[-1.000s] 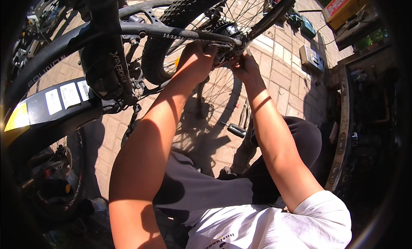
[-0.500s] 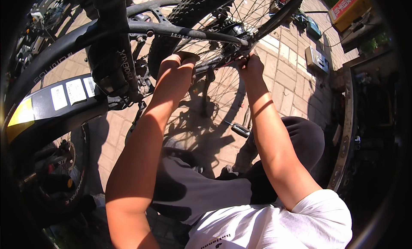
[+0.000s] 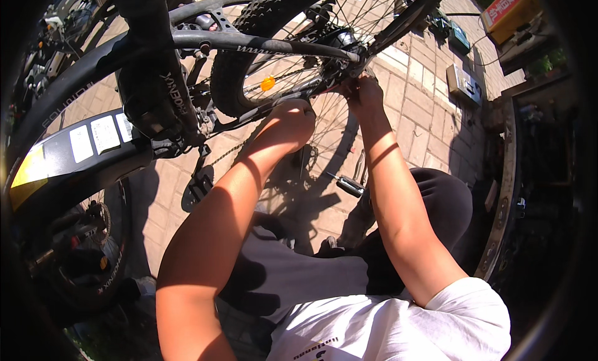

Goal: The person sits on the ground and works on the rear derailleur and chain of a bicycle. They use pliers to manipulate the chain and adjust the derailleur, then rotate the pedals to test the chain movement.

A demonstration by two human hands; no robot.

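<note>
A black mountain bike stands in front of me, its knobbly rear tyre [image 3: 229, 81] and rear hub [image 3: 341, 40] at the top. My left hand [image 3: 293, 121] is closed in a fist beside the lower frame tube [image 3: 249, 115] that runs toward the hub; what its fingers hold, if anything, is hidden. My right hand [image 3: 365, 94] is just below the rear axle end, fingers bent together against dark parts there that I cannot make out. An orange reflector [image 3: 268, 83] sits among the spokes. On the paving between my arms lies a screwdriver [image 3: 349, 185] with a dark handle.
A pedal [image 3: 199, 188] hangs left of my left forearm. Another bike's wheel [image 3: 103, 236] is at lower left. On the right are a flat pale box [image 3: 464, 86], a teal case [image 3: 459, 40], an orange-yellow box [image 3: 503, 17] and a long metal edge [image 3: 501, 199].
My left hand has come down and right, away from the tyre, along the lower frame tube. The orange reflector now shows. The bike appears shifted slightly left; my right hand stays near the axle.
</note>
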